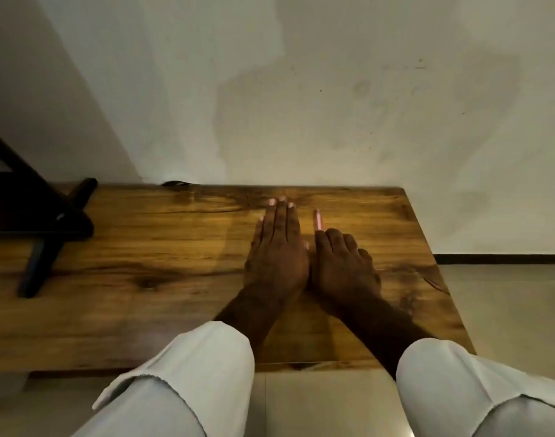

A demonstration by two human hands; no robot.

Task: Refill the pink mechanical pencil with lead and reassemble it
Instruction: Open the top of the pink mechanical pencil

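The pink mechanical pencil point(318, 219) points away from me on the wooden table point(143, 247), and only its far half shows. Its near half is hidden under my right hand point(344, 263), whose fingers are curled over it, index finger along the barrel. My left hand point(276, 250) lies flat, palm down, right beside it, with straight fingers held together and nothing in it. The two hands touch at the thumbs. No lead or lead case is visible.
A dark frame with black legs point(46, 244) stands on the table's left part. The table's back edge meets a white wall point(301, 105). Its right edge point(434, 263) drops to a pale tiled floor. My white sleeves point(188, 373) hang over the near edge.
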